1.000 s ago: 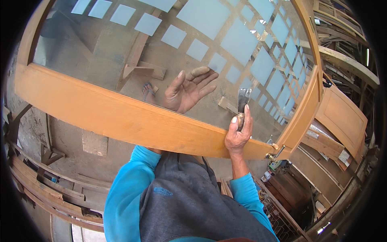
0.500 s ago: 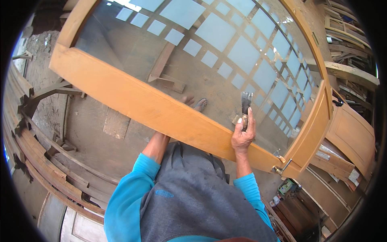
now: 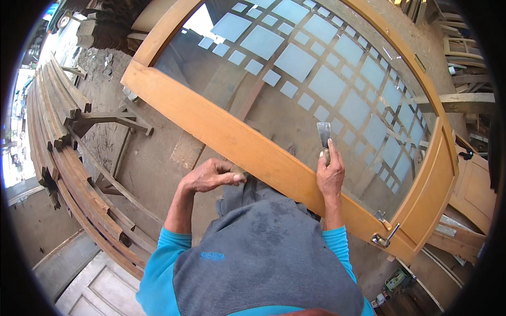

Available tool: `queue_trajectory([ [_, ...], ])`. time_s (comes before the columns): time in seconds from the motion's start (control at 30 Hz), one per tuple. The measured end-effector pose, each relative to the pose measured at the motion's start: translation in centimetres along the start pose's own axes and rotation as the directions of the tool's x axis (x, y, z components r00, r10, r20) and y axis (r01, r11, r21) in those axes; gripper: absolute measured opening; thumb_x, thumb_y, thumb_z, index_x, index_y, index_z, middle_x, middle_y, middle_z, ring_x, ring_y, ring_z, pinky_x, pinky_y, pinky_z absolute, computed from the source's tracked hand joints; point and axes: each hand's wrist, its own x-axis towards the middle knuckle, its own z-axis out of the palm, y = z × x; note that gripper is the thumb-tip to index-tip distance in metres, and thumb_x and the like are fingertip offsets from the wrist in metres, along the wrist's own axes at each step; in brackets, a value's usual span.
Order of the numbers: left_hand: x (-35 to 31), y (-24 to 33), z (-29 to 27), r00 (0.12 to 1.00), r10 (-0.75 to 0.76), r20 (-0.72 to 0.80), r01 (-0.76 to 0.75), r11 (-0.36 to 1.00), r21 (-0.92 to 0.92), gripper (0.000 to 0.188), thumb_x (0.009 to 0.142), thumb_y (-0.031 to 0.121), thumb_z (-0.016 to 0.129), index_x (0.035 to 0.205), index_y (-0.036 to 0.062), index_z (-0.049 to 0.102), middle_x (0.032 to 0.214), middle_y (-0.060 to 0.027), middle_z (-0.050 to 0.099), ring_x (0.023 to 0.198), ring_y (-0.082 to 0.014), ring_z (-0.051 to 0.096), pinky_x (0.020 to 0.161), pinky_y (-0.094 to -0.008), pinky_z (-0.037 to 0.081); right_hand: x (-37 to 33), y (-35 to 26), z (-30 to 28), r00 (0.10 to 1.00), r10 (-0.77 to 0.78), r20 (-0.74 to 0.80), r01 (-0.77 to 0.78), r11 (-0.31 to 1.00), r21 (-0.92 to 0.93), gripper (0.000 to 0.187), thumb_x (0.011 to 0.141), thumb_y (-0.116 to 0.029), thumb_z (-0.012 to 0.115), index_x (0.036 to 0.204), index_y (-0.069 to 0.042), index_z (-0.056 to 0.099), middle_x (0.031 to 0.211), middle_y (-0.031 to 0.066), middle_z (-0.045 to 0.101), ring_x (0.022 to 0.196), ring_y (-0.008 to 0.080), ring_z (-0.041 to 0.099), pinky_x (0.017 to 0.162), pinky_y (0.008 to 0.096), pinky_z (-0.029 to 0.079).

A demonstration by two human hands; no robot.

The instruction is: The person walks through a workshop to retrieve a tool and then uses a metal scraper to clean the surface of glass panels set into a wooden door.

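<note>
A large wooden door [image 3: 226, 131] with a glass panel of frosted squares lies flat in front of me. My right hand [image 3: 330, 174] grips the handle of a flat metal scraper [image 3: 323, 134], whose blade rests on the glass just past the near rail. My left hand [image 3: 211, 175] is closed at the near edge of the wooden rail, fingertips pinched against the wood; I cannot tell whether it holds something small. A metal door handle [image 3: 386, 238] sits on the frame at the lower right.
A stack of long curved timber pieces [image 3: 58, 142] runs along the left. Wooden trestle legs [image 3: 113, 121] stand on the concrete floor under the door. More wooden doors and frames [image 3: 469, 179] lean at the right. A pale panel [image 3: 89, 284] lies at the lower left.
My left hand left the glass, where it lay open, and came back to the near rail's edge, closed. The right hand stays on the scraper. My view has shifted left.
</note>
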Motion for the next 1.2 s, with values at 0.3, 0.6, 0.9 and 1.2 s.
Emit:
queue_trajectory([
  [0.3,13.6,4.1,-5.7,0.468,0.652,-0.597,-0.134,0.72,0.681,0.076,0.101,0.045,0.064,0.158,0.0024,0.039,0.164,-0.0231,0.038,0.153,-0.0398,0.033,0.124,-0.0447,0.031,-2.0,-4.2,-0.4,0.991,-0.057,0.123,0.048,0.996,0.075,0.047,0.098,-0.009,0.062,0.144,-0.001,0.058,0.119,0.0242,0.069,0.103,0.038,0.07,0.09,0.0454,0.055],
  [0.6,17.4,4.3,-8.7,0.514,0.579,-0.633,0.116,0.684,0.72,0.094,0.099,0.065,0.054,0.163,0.0003,0.027,0.172,-0.0192,0.02,0.16,-0.0363,0.013,0.13,-0.0481,0.013,-2.7,-5.0,0.6,0.994,0.015,0.112,-0.024,0.997,0.076,0.05,0.097,-0.012,0.063,0.145,0.0,0.056,0.12,0.0256,0.067,0.106,0.0414,0.068,0.09,0.0472,0.055],
  [0.9,17.8,4.7,-8.9,0.419,0.633,-0.651,0.097,0.682,0.725,0.089,0.1,0.061,0.056,0.161,0.0009,0.031,0.17,-0.0195,0.024,0.159,-0.0366,0.017,0.13,-0.0496,0.012,-0.5,-5.8,1.6,0.984,-0.085,0.154,0.087,0.996,-0.004,0.05,0.097,-0.012,0.065,0.145,-0.003,0.057,0.114,0.0216,0.068,0.1,0.0392,0.069,0.083,0.0475,0.055],
  [1.2,18.0,4.6,-8.5,0.361,0.654,-0.664,0.071,0.691,0.719,0.084,0.1,0.057,0.059,0.159,0.0022,0.036,0.168,-0.0196,0.03,0.157,-0.038,0.023,0.129,-0.0515,0.016,1.0,-5.7,2.7,0.98,-0.132,0.149,0.116,0.987,0.107,0.05,0.095,-0.007,0.066,0.144,-0.003,0.059,0.107,0.018,0.068,0.091,0.034,0.068,0.078,0.0444,0.055],
])
